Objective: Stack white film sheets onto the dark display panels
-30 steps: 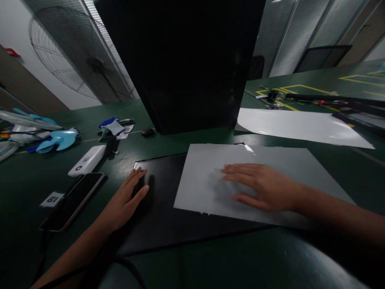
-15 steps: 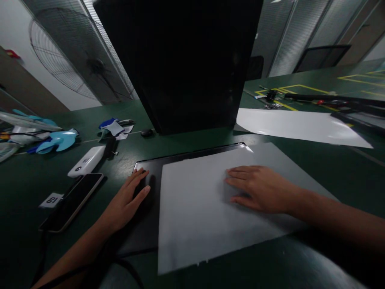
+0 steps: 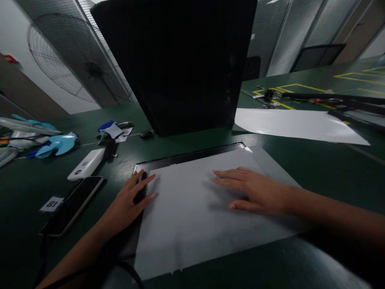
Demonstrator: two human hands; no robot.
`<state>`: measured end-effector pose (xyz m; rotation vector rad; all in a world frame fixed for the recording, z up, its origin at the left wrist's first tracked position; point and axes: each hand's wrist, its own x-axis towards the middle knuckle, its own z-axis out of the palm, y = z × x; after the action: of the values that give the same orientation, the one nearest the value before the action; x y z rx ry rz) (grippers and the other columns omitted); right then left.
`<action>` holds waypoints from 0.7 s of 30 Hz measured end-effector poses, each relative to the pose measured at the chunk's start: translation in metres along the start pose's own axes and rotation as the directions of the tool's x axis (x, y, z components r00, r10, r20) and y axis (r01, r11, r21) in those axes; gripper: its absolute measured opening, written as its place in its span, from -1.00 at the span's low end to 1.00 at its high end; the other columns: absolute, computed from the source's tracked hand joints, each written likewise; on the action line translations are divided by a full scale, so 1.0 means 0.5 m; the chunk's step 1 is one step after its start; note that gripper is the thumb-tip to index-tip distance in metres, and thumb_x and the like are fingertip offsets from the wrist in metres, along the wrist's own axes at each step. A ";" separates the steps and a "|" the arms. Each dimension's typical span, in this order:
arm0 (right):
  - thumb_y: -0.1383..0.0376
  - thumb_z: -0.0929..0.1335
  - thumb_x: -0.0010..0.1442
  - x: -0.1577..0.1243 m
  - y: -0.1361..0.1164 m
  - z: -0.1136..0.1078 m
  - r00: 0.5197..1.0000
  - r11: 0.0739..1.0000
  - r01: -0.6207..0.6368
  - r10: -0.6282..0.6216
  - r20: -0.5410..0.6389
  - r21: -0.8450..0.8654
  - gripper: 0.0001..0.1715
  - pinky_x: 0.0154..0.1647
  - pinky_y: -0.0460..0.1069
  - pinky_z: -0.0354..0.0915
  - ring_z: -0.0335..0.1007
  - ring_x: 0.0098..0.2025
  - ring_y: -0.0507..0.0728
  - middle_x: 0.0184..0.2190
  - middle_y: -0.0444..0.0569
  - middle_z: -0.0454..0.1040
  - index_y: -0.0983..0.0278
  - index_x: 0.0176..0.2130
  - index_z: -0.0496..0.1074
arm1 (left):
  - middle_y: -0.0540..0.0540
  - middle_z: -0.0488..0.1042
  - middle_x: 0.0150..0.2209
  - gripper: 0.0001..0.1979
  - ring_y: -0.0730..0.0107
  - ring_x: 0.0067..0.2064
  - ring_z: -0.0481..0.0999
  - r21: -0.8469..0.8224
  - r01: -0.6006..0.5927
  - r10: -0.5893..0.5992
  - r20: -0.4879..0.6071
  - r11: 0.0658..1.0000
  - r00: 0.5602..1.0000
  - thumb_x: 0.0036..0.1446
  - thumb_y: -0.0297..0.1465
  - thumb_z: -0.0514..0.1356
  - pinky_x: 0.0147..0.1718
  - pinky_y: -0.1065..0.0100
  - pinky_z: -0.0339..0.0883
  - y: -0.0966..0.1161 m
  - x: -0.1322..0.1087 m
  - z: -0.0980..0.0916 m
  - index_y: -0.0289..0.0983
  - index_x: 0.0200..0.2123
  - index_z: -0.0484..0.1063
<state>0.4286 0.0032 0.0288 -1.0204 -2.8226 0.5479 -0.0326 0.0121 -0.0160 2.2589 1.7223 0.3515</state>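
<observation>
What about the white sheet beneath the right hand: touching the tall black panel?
Apart: the head view shows green tabletop between the white sheet and the tall black panel.

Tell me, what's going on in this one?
A person has both open hands at a white sheet lying askew over a dark panel on a green table. The right hand is spread over the sheet; whether it touches is hard to tell. The left hand is at the panel's left end, fingers by the sheet's edge.

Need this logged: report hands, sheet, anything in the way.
Right hand open over white sheet. Left hand open at its left edge. Sheet askew across black panel. Cable by near left corner.
</observation>
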 end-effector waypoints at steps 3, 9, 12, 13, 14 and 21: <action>-0.14 0.28 0.49 -0.012 0.058 -0.010 0.993 0.999 -0.043 0.041 -0.115 -0.010 -0.19 0.44 0.43 0.27 0.29 0.46 0.38 0.51 0.07 0.24 0.09 0.54 0.24 | -0.15 0.00 0.63 -0.34 -0.22 0.63 -0.07 -0.003 -0.016 0.016 -0.015 1.000 1.000 0.45 0.13 0.01 0.49 -0.36 -0.01 -0.012 0.004 0.004 0.02 0.45 0.38; -0.06 0.28 0.48 -0.039 0.197 -0.030 0.931 0.969 -0.219 0.173 -0.321 -0.113 -0.38 0.48 0.46 0.22 0.34 0.42 0.40 0.40 0.08 0.40 0.19 0.30 0.54 | -0.14 0.09 0.60 -0.42 -0.26 0.61 0.00 0.078 0.016 -0.009 -0.082 0.997 0.997 0.50 -0.06 -0.09 0.50 -0.38 -0.01 -0.044 0.009 0.003 -0.02 0.37 0.50; -0.12 0.35 0.40 -0.060 0.256 -0.039 0.883 0.946 -0.311 0.251 -0.396 -0.096 -0.25 0.48 0.43 0.25 0.35 0.41 0.41 0.39 0.13 0.41 0.23 0.36 0.47 | -0.10 0.17 0.58 -0.45 -0.26 0.60 0.03 0.123 0.035 -0.019 -0.130 0.992 0.991 0.48 -0.08 -0.04 0.50 -0.40 0.00 -0.052 0.007 -0.004 0.00 0.37 0.50; -0.15 0.36 0.38 -0.067 0.273 -0.040 0.873 0.939 -0.333 0.273 -0.405 -0.084 -0.19 0.48 0.43 0.25 0.35 0.41 0.42 0.39 0.15 0.41 0.24 0.39 0.44 | -0.11 0.19 0.57 -0.44 -0.27 0.60 0.04 0.135 0.046 -0.027 -0.137 0.990 0.990 0.48 -0.07 -0.02 0.50 -0.40 0.01 -0.052 0.007 -0.006 0.00 0.37 0.50; -0.18 0.37 0.36 -0.073 0.288 -0.039 0.865 0.933 -0.352 0.296 -0.405 -0.071 -0.13 0.47 0.44 0.25 0.35 0.41 0.42 0.39 0.16 0.40 0.26 0.41 0.41 | -0.12 0.21 0.56 -0.43 -0.28 0.59 0.06 0.143 0.063 -0.043 -0.141 0.988 0.989 0.47 -0.04 -0.01 0.50 -0.39 0.03 -0.050 0.007 -0.008 -0.02 0.37 0.50; -0.27 0.32 0.37 -0.077 0.322 -0.018 0.867 0.920 -0.391 0.367 -0.336 -0.003 -0.06 0.51 0.43 0.20 0.27 0.47 0.41 0.45 0.18 0.32 0.27 0.43 0.37 | -0.23 0.25 0.53 -0.35 -0.31 0.49 0.31 0.191 0.149 -0.127 -0.124 0.970 0.984 0.43 0.08 0.02 0.44 -0.32 0.22 -0.032 0.005 -0.014 -0.07 0.40 0.47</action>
<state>0.5569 0.0965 -0.0197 -1.5382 -2.3706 0.2681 -0.0488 0.0192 -0.0152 2.2752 2.0429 0.2898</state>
